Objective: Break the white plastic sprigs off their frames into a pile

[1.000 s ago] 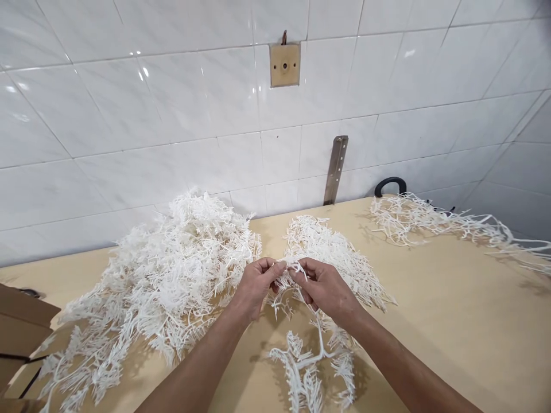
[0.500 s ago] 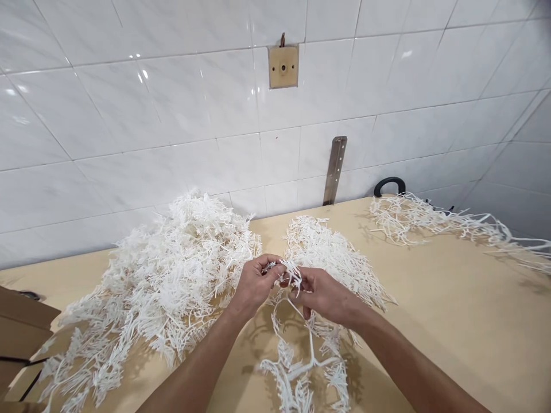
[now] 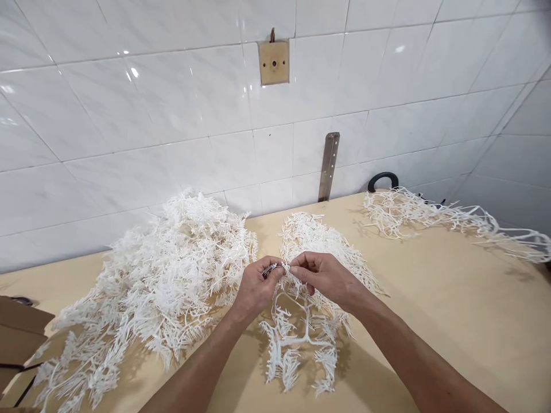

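My left hand (image 3: 256,287) is closed in a pinch on a white plastic sprig (image 3: 286,267) with small fringed leaves. From the other side, the thumb and fingers of my right hand (image 3: 322,276) close on the same sprig, so the two hands almost meet. Something dark and thin shows within the left fingers, too small to name. Below the hands extends a white branched plastic stem (image 3: 306,339) with leafy tips. Whether it joins the pinched sprig is hidden by the fingers. Just behind my right hand lies a flat pile of white sprigs (image 3: 331,244).
A large heap of white plastic foliage (image 3: 172,275) covers the table's left side. Bare white stems (image 3: 430,215) lie at the back right beside a black curved handle (image 3: 383,179). A cardboard box (image 3: 23,327) stands at the left edge. Behind the table (image 3: 451,298) rises a tiled wall.
My right fingers have drawn in closer to my left fingertips, and the sprig between them shows less. The branched stem below has shifted upward and lies flatter. The view has shifted slightly.
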Tool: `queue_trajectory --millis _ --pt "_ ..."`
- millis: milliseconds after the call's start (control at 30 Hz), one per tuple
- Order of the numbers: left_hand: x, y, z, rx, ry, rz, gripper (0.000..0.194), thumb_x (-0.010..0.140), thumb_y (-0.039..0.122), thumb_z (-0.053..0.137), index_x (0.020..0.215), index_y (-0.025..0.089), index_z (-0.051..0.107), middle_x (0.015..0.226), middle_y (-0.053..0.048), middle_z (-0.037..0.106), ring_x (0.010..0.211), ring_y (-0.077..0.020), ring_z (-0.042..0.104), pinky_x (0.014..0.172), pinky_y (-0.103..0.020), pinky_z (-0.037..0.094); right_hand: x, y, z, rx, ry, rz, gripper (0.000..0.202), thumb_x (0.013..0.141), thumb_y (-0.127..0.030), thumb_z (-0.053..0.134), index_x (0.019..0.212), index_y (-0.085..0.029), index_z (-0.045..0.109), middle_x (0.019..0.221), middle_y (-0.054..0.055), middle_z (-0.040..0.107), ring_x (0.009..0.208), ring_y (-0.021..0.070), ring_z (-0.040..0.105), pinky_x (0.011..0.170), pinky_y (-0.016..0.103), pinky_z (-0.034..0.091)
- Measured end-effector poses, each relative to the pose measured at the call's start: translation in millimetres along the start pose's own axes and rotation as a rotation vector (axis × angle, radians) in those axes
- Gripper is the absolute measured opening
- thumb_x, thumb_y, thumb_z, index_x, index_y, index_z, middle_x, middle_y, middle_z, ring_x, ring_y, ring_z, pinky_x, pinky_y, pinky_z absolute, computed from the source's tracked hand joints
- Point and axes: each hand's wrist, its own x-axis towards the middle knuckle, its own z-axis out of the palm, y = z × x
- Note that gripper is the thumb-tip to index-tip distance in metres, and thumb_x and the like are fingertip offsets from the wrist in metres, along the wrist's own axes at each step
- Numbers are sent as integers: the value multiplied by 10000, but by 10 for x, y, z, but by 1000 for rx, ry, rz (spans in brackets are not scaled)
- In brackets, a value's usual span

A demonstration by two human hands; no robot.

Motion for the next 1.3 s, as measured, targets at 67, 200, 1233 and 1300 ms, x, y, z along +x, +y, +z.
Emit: queue_trajectory --millis 67,200,1233,1300 --pt "-4 -11 -3 -21 -6 -30 239 825 378 630 912 165 694 653 8 547 555 -103 422 543 -229 340 -2 7 11 -37 26 -9 311 846 -485 614 893 -185 678 688 -6 585 558 113 526 522 249 472" --pt "-8 -15 -20 -71 -19 -82 264 824 421 630 918 181 688 649 15 543 532 -97 407 529 -227 331 -17 -31 25 -114 67 -39 258 861 -428 579 886 -189 673 691 -4 606 553 115 529 517 251 459" --pt "-3 -40 13 -24 26 -93 183 812 338 592 780 166 644 650 22 540 575 -102 443 560 -222 348 -45 -75 60 -291 79 -128 186 875 -324 553 910 -197 684 787 29 679 688 145 595 606 269 476" --pt "-3 -35 10 -38 26 -109 176 802 335 596 775 166 638 622 34 507 542 -89 401 533 -215 320 -50 -64 53 -305 82 -142 185 877 -299 539 952 -201 676 785 26 675 685 146 597 615 272 480"
